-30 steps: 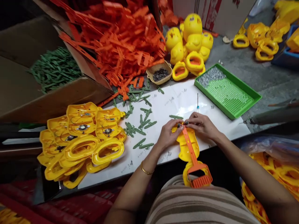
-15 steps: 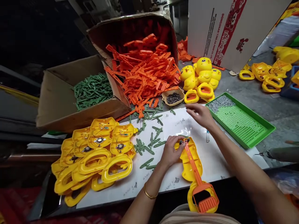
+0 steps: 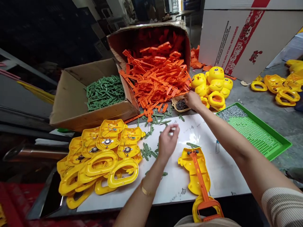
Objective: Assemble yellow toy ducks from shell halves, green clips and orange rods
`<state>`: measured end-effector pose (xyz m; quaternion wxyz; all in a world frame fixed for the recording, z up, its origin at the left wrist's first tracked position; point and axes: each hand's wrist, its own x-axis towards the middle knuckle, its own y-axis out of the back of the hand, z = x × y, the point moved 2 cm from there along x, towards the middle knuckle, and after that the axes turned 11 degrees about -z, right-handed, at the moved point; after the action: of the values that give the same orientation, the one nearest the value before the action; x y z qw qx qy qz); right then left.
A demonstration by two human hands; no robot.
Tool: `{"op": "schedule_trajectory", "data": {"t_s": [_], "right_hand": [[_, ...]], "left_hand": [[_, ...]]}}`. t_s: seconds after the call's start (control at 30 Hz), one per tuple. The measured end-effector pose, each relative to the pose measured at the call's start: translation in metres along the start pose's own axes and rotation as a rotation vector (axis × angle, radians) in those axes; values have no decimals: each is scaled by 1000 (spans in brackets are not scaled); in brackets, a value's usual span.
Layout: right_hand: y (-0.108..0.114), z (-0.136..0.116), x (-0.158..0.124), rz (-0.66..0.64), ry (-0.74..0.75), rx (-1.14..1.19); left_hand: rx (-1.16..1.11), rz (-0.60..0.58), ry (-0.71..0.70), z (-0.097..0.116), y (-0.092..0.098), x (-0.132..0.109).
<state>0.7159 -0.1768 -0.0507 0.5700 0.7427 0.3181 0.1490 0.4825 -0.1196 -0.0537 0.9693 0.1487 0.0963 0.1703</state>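
Note:
My right hand (image 3: 193,100) is at the right rim of a small woven basket (image 3: 176,105) of short dark metal pins (image 3: 181,104). Its fingers are pressed together and point down into the basket; what is between them is hidden. Raised over the white sheet, my left hand (image 3: 168,141) has loosely curled fingers and holds nothing visible. Below it to the right lies a yellow duck-shaped half shell (image 3: 187,162), hollow side up. An orange handled lever (image 3: 200,178) lies along the shell, with dark round pieces at its far end. One green strip (image 3: 193,145) rests beside that end.
Yellow half shells (image 3: 106,153) with wires pile up on the left. Behind stand cartons of green strips (image 3: 105,93) and orange levers (image 3: 156,72). Assembled yellow ducks (image 3: 215,80) sit behind the basket. A green tray (image 3: 258,135) of screws and a small clear bottle (image 3: 217,147) are right.
My left hand has let go of the yellow shell and lever and lifted up and left. My right hand has moved forward to the basket of pins. The view has shifted slightly.

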Motion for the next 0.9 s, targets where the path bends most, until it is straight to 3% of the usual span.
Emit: {"op": "schedule_trajectory", "data": {"t_s": [0.07, 0.17, 0.27, 0.37, 0.53, 0.7, 0.9], "right_hand": [[4, 9, -6, 68, -65, -4], [5, 20, -10, 90, -127, 1], [3, 27, -8, 78, -143, 18], [3, 31, -4, 65, -163, 55], [8, 40, -9, 16, -176, 126], [10, 48, -34, 176, -144, 115], [-1, 48, -54, 316, -33, 113]], "left_hand": [[-18, 84, 70, 3, 0, 50], [12, 90, 223, -3, -3, 123], [60, 17, 321, -11, -4, 160], [76, -51, 344, -18, -4, 161], [100, -109, 238, -25, -13, 141], [254, -130, 79, -27, -20, 135], [574, -83, -127, -30, -3, 121]]}}
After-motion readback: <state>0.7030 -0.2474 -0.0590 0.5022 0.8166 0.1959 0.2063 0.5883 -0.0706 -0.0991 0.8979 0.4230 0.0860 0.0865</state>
